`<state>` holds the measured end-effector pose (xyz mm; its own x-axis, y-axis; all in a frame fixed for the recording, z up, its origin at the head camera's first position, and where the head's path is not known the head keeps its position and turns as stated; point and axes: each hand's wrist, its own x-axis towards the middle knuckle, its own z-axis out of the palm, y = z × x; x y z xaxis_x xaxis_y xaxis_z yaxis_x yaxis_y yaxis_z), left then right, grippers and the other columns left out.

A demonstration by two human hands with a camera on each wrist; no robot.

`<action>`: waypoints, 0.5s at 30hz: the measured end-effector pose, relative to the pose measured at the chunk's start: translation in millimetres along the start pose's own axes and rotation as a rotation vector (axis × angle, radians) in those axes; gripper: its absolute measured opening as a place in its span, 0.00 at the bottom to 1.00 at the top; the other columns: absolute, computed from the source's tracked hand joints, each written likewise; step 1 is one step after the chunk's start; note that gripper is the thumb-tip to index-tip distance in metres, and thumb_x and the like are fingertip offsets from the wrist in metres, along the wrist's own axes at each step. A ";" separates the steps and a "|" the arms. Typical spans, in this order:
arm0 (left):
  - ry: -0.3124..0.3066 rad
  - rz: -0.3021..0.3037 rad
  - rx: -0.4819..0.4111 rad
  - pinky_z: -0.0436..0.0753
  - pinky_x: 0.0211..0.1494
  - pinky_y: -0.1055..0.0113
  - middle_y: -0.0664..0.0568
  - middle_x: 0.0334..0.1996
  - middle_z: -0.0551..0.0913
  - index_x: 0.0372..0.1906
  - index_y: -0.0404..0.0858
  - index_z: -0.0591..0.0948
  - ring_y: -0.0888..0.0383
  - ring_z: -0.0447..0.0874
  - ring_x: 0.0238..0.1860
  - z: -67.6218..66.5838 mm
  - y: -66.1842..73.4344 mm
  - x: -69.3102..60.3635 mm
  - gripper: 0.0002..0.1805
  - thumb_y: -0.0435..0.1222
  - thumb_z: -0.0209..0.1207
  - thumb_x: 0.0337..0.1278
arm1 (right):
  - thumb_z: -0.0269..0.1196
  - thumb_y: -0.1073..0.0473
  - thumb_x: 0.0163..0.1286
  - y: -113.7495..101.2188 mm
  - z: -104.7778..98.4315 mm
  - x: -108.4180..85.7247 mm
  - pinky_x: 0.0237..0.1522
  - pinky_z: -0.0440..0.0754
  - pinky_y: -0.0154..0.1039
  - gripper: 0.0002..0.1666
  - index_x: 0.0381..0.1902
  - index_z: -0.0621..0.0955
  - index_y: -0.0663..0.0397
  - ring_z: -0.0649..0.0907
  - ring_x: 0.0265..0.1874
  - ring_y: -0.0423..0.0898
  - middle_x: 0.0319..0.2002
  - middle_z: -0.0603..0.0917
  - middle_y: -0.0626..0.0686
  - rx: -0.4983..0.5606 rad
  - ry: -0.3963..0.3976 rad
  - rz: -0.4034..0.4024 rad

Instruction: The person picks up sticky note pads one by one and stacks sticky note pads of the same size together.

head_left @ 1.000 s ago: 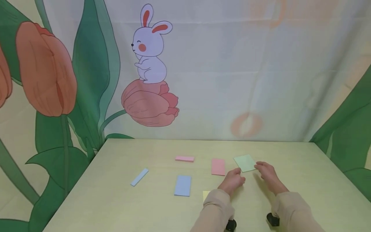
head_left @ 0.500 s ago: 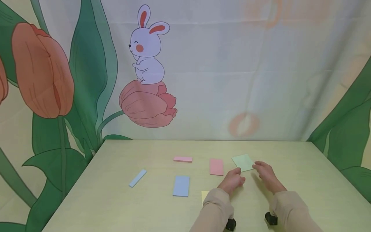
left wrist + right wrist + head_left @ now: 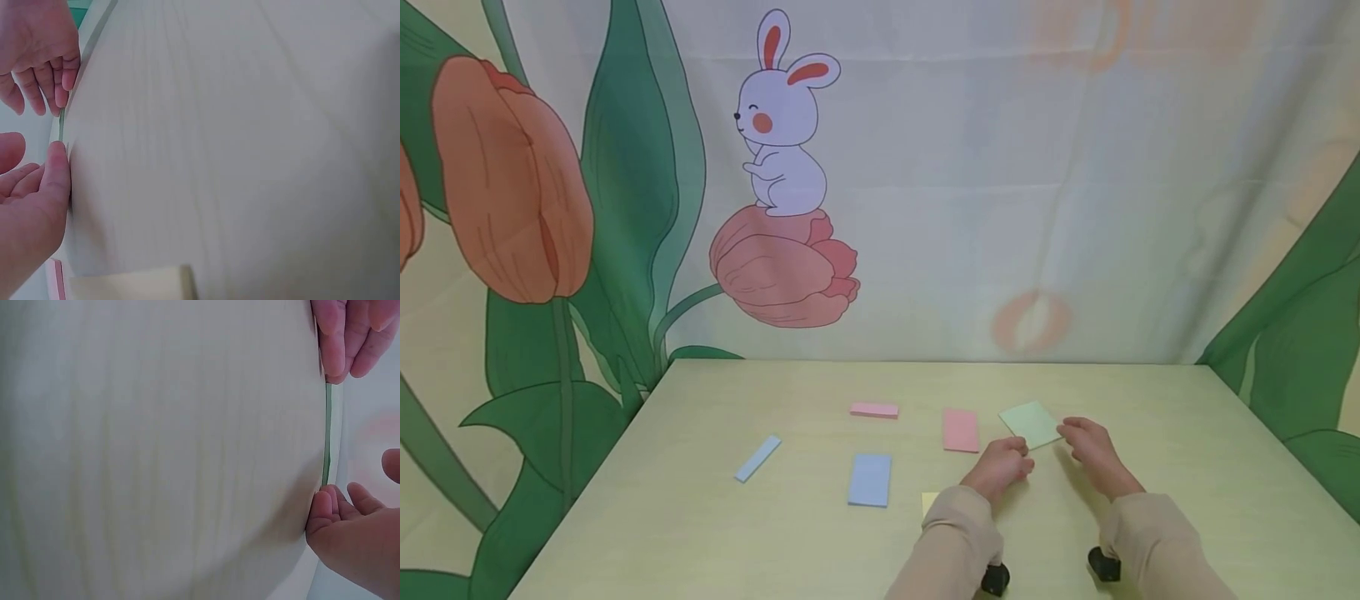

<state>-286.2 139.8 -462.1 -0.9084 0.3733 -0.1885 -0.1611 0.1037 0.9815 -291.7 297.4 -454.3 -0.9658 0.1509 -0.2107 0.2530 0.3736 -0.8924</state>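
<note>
Slightly lower in the frame than half a second ago, the green pad [image 3: 1032,423] lies on the worktop [image 3: 662,517], right of centre in the lower half. At its edge, the left hand [image 3: 1000,468] and the right hand [image 3: 1097,454] touch it with their fingers, thumbs standing apart from them

the green pad [image 3: 1032,424] is pale on top, deeper at its edge. the pink pad [image 3: 961,430] and pink strip [image 3: 874,411] are plain, likewise the blue pad [image 3: 869,480] and blue strip [image 3: 757,459]; the yellow pad [image 3: 928,503] is pale. cream table [image 3: 662,500], streaked like wood grain; beige sleeves [image 3: 1161,542]; whitish backdrop [image 3: 940,183] printed with orange tulips [image 3: 512,183], green leaves [image 3: 632,150], a white rabbit [image 3: 788,182].
</note>
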 end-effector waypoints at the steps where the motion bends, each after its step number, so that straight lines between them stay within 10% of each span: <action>1: -0.002 0.000 0.010 0.76 0.48 0.66 0.38 0.53 0.73 0.57 0.26 0.67 0.53 0.75 0.48 -0.4 0.9 -1.0 0.25 0.25 0.51 0.49 | 0.42 0.55 0.68 0.3 0.0 -0.1 0.60 0.61 0.54 0.32 0.62 0.54 0.72 0.59 0.60 0.64 0.61 0.57 0.71 0.002 0.002 0.001; 11: -0.042 0.012 0.031 0.77 0.44 0.70 0.49 0.44 0.81 0.51 0.32 0.74 0.63 0.79 0.43 -4.3 -28.8 27.9 0.21 0.30 0.57 0.48 | 0.43 0.57 0.66 1.1 0.5 0.4 0.50 0.72 0.44 0.29 0.59 0.59 0.75 0.69 0.51 0.58 0.56 0.64 0.70 -0.014 0.071 0.007; 15: -0.039 -0.048 -0.010 0.76 0.48 0.66 0.44 0.43 0.81 0.51 0.27 0.74 0.57 0.79 0.44 -4.6 -11.6 8.6 0.20 0.25 0.54 0.47 | 0.44 0.58 0.64 1.8 0.1 -0.2 0.39 0.74 0.33 0.28 0.56 0.63 0.75 0.72 0.42 0.49 0.51 0.69 0.67 -0.029 0.097 0.014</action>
<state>-293.9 137.5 -475.0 -0.8840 0.4035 -0.2360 -0.2078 0.1131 0.9716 -291.1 298.0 -455.9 -0.9525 0.2438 -0.1826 0.2697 0.3965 -0.8775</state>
